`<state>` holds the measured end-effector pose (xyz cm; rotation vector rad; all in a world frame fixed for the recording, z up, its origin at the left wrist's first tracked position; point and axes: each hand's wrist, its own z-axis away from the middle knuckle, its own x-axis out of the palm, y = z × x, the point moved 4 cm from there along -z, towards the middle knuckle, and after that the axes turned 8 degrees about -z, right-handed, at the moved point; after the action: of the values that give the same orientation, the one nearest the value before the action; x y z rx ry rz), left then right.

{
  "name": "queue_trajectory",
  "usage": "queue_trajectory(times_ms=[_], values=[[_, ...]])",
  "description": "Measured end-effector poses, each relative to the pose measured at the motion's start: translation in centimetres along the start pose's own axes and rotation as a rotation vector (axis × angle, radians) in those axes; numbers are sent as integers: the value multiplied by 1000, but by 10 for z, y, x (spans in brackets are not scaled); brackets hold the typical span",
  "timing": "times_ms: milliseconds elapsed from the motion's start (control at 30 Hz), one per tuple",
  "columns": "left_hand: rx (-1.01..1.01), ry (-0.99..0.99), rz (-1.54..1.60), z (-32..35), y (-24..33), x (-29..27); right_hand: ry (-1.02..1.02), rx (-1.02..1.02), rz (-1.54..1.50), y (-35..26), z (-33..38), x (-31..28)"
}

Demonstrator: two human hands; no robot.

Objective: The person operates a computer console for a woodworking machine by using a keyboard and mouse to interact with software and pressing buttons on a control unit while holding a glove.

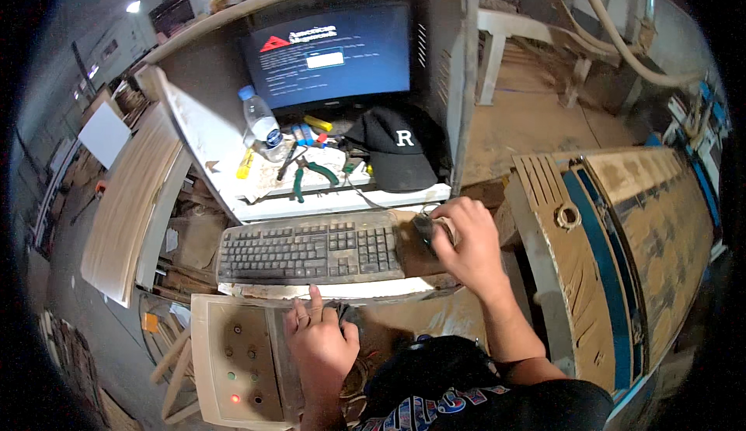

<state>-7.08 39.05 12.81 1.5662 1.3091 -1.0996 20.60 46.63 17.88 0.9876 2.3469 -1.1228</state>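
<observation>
My right hand (472,245) rests over a dark computer mouse (423,227), its fingers curved round it, to the right of a dusty keyboard (311,251). Just in front of the keyboard's near edge is my left hand (322,345), with one finger stretched forward and the others partly bent. I see nothing held in it. A dark item beside its fingers is too hidden to name. Behind the keyboard, a lit monitor (330,54) inside a cabinet shows a dark blue screen with white text and a small pale box.
On the cabinet shelf lie a water bottle (263,124), green-handled pliers (312,175) and a black cap (398,147). A button panel (256,314) with a red light sits at my left. Stacked boards (128,213) stand farther left; a dusty machine bed (653,237) fills the right.
</observation>
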Motion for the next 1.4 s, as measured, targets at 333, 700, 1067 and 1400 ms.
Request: queue_trajectory(times_ms=[333, 700, 1067, 1400], values=[[91, 10, -48, 4, 1, 0, -97, 71, 299, 25, 14, 56], [84, -22, 71, 5, -11, 12, -214, 188, 367, 34, 16, 63], [76, 7, 99, 7, -10, 10, -280, 207, 378, 29, 17, 65], [79, 23, 114, 8, -13, 12, -320, 204, 362, 34, 18, 67]])
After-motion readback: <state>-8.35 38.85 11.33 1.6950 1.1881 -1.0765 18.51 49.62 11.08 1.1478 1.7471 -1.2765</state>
